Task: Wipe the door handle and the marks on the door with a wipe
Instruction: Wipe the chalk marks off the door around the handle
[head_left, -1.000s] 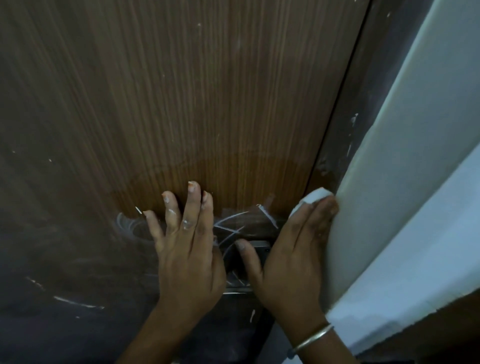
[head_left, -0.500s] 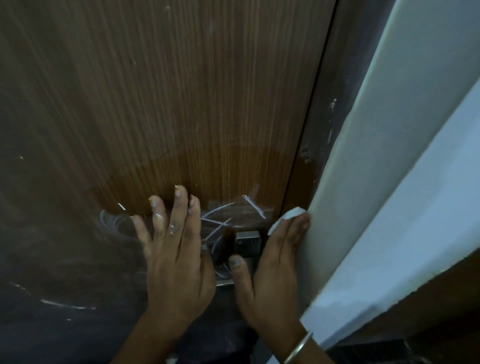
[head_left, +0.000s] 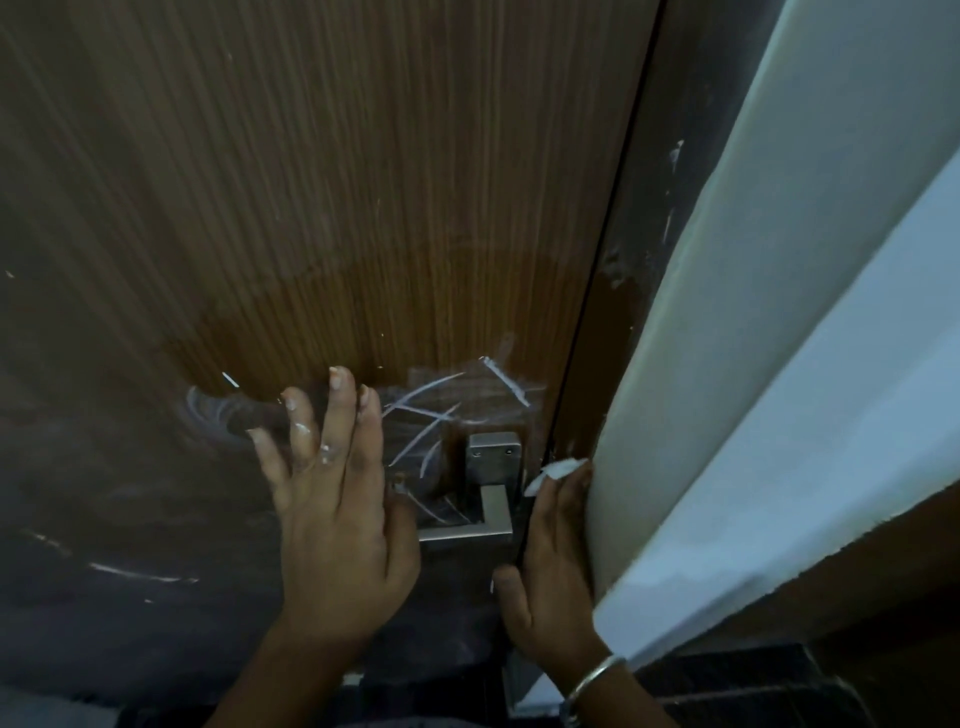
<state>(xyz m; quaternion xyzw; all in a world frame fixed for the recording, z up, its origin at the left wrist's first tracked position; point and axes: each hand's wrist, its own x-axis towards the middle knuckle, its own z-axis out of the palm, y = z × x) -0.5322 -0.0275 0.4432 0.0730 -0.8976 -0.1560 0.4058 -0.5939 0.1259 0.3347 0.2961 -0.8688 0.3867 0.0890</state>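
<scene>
A brown wood-grain door fills the view. White chalk-like marks cross it just above and left of the metal lever handle. My left hand lies flat on the door left of the handle, fingers spread, with white smears on them. My right hand presses a white wipe against the door frame edge, right of the handle. More faint marks show at the lower left.
A dark door frame with white specks runs along the door's right edge. A white wall corner stands right of it. A metal bangle circles my right wrist. Dark floor shows at the bottom right.
My right hand with the wipe has slid down the frame edge, uncovering the handle's plate and lever. My left hand stays flat on the door.
</scene>
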